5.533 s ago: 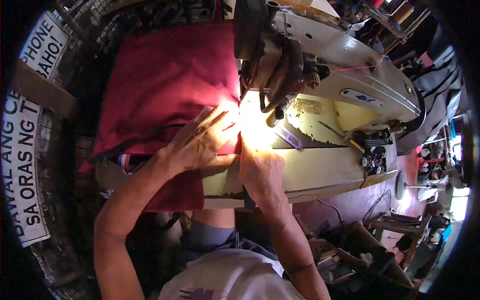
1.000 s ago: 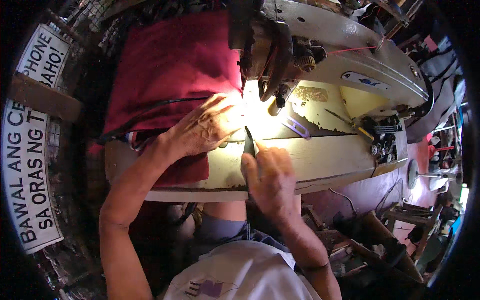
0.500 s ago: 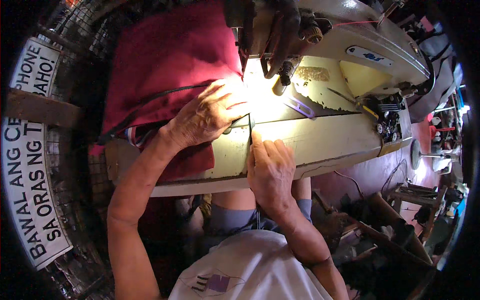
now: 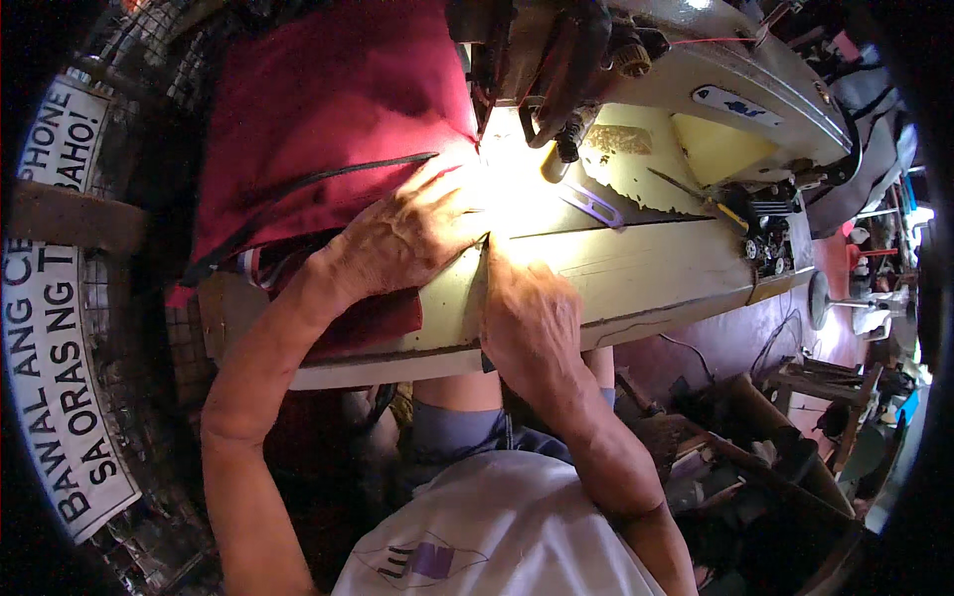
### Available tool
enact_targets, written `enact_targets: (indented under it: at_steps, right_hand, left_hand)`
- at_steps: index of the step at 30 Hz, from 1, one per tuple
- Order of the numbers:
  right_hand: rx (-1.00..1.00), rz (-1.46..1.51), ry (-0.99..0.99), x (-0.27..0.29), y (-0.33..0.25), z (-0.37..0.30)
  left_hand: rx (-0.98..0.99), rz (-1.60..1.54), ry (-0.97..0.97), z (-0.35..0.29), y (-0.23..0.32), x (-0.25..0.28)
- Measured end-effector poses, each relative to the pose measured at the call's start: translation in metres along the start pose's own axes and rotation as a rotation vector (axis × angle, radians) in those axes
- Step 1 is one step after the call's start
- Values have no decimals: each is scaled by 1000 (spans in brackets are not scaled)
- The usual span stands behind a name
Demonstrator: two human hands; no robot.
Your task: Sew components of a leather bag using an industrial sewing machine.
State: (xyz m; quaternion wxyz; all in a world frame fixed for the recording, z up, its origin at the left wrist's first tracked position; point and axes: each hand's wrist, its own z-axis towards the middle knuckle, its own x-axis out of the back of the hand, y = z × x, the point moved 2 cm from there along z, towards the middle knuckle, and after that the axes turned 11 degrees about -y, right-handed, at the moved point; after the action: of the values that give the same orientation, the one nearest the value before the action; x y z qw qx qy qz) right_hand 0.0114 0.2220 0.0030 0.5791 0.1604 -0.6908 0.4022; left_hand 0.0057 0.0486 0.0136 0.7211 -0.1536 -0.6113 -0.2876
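Dark red fabric (image 4: 328,109) with a black trim (image 4: 338,174) spreads across the left of a sewing machine (image 4: 656,74). My left hand (image 4: 397,233) rests on the fabric's edge beside the needle area, fingers bent and closed on the cloth. Strong lamp light washes out its fingertips. Close by on the right, my right hand (image 4: 534,313) pinches a narrow black strip (image 4: 484,268) that runs down from the fabric's edge. Parts of the strip are hidden under my fingers. Glare hides the needle's tip and the presser foot.
On the pale machine bed (image 4: 646,268) lie a purple slotted piece (image 4: 594,206) and a yellow-handled tool (image 4: 730,217). Bobbin-like metal parts (image 4: 765,248) sit at its right end. A wire grille with a sign (image 4: 75,397) stands at the left. Wooden pieces lie lower right.
My right hand has moved up slightly toward the needle, its index finger now bent in where it was stretched along the strip. My left hand and the fabric have shifted only a little.
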Motion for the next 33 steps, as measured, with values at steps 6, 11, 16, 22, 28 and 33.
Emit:
enact_targets:
  at_steps: [6, 11, 16, 22, 28, 33]
  right_hand:
    - [-5, 1, 32, 0, -1, -10]
    - [40, 96, 190, -2, -2, -36]
    - [85, 178, 365, 15, 56, -23]
    - [186, -22, 285, 50, 118, 29]
    - [357, -96, 105, 58, 110, 24]
    - [462, -102, -29, 54, 96, 23]
  left_hand:
    - [53, 60, -98, 1, 9, -1]
    - [97, 143, -206, -8, 40, 1]
    - [210, 142, -113, -9, 65, -1]
    - [318, 51, -95, -11, 69, -6]
    - [392, -23, -48, -13, 67, -2]
    - [344, -127, -49, -12, 53, 8]
